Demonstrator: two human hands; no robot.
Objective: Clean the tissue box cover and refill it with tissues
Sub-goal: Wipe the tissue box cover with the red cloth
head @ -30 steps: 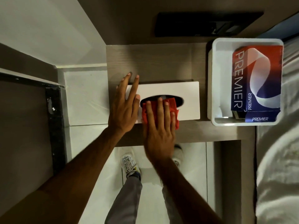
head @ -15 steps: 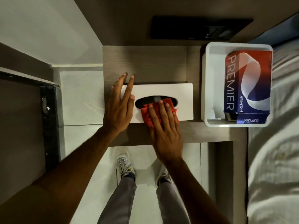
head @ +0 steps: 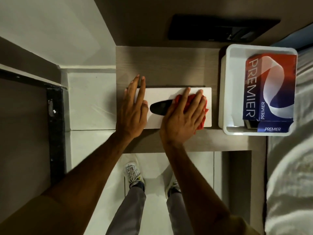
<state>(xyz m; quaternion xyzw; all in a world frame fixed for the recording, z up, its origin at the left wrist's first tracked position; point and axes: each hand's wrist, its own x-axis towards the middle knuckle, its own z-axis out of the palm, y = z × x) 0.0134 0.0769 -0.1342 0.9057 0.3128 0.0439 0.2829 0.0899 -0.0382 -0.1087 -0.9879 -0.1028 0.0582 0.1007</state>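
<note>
Bed: a bed [head: 291,175] with pale bedding is lying along the right edge of the view, just beside the table.
Table: a wood-grain table [head: 166,68] is carrying the task's things, with a person standing at its near edge.
Bin: a white bin [head: 223,92] is sitting on the table's right end, just beside the cover.
Refill: a red-and-blue PREMIER tissue box [head: 269,87] is waiting inside the bin; it is looking unopened, though the near flap is too dim to judge.
Cover: the white tissue box cover [head: 162,94] is lying flat near the middle of the table, its dark oval slot [head: 159,108] facing up and showing no tissue.
Left hand: the left hand [head: 133,109] is pressing flat on the cover's left end, fingers spread and gripping nothing, steadying it.
Right hand: the right hand [head: 184,114] is bearing down palm-first on the cloth, fingers splayed over it rather than curled around it.
Cloth: a red cloth [head: 202,114] is being pinned against the right half of the cover's top, reaching its near edge.
Progress: wiping is under way on the top face; the sides and inside are seemingly untouched, and the refill has not begun, so most of the job is remaining.
</note>
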